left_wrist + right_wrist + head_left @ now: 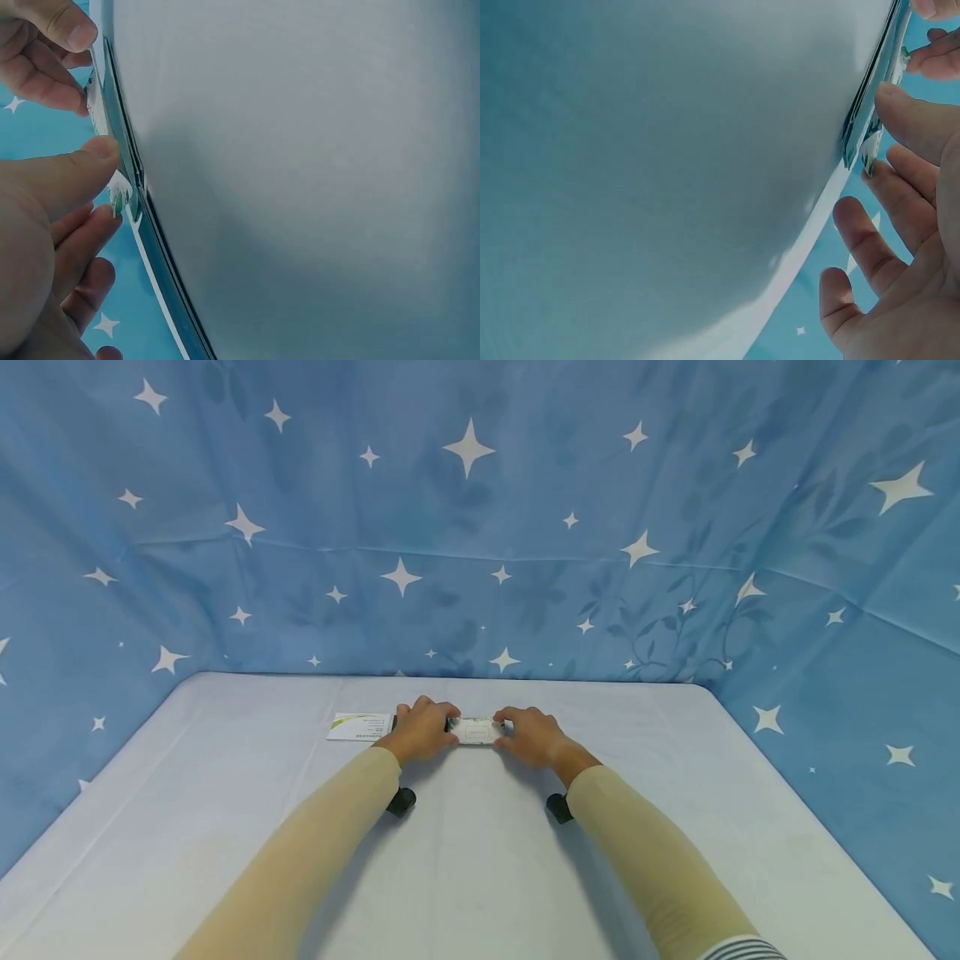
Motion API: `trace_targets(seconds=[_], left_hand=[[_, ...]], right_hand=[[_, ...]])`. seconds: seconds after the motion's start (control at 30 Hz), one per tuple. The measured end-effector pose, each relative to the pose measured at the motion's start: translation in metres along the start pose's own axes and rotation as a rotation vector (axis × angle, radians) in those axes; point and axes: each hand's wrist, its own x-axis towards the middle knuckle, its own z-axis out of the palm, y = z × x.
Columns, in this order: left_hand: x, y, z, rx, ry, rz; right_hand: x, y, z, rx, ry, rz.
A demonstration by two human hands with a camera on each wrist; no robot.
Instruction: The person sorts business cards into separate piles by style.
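Note:
A flat white rectangle with green leaf print (477, 732) lies near the table's far edge, between both hands. My left hand (422, 730) pinches its left end between thumb and fingers. At its right end, my right hand (534, 737) does the same. Seen edge-on in the left wrist view, a leaf-printed corner of the white rectangle (120, 192) shows between the left thumb and fingers. In the right wrist view the right thumb and index finger hold another corner of the white rectangle (871, 147), while the other fingers spread below. Thin flat layers (861, 124) lie close against it.
Left of the left hand lies a white printed card (358, 727) with green and yellow curves. A dark edge (394, 723) shows between card and hand. White cloth covers the table (480, 860); a blue star-patterned curtain (480, 527) rises behind and along the sides.

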Motion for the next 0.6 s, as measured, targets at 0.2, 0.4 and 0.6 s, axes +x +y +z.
trace_targets(seconds=[0.2,0.4,0.6], left_hand=[[0.0016,-0.0007,0.0019,0.027,-0.017,-0.015],[0.0051,-0.0014,0.004,0.04,-0.026,-0.014],[0.008,-0.0012,0.0045,0.048,-0.039,-0.02]], right_hand=[[0.0037,0.0008,0.0038,0.0,-0.002,0.003],[0.0068,0.0015,0.0043,-0.011,-0.016,0.023],[0.0094,0.0026,0.007,0.011,-0.027,0.04]])
